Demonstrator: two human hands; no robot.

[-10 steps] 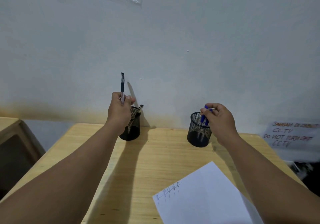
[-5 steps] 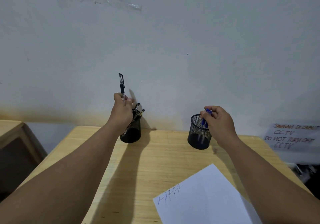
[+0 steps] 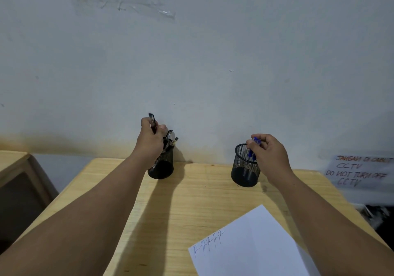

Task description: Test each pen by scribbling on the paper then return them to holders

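Against a stained wall, on a wooden desk [image 3: 191, 201], the left hand [image 3: 149, 142] pinches a black pen [image 3: 152, 122] above the left holder [image 3: 161, 165]; the right hand [image 3: 269, 154] pinches blue pens [image 3: 251, 154] inside the right holder [image 3: 243, 169]. A clumsy drop could tip either light mesh cup.

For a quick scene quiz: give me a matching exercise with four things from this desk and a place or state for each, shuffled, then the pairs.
Things:
1. black pen
2. blue pens
3. paper
4. CCTV sign

Places or states:
A. lies on the desk, with blue scribbles
B. in the right hand's grip, over the right holder
C. on the wall, far right
D. in the left hand's grip, over the left holder

Pairs: 1-D, 2-B, 3-A, 4-C
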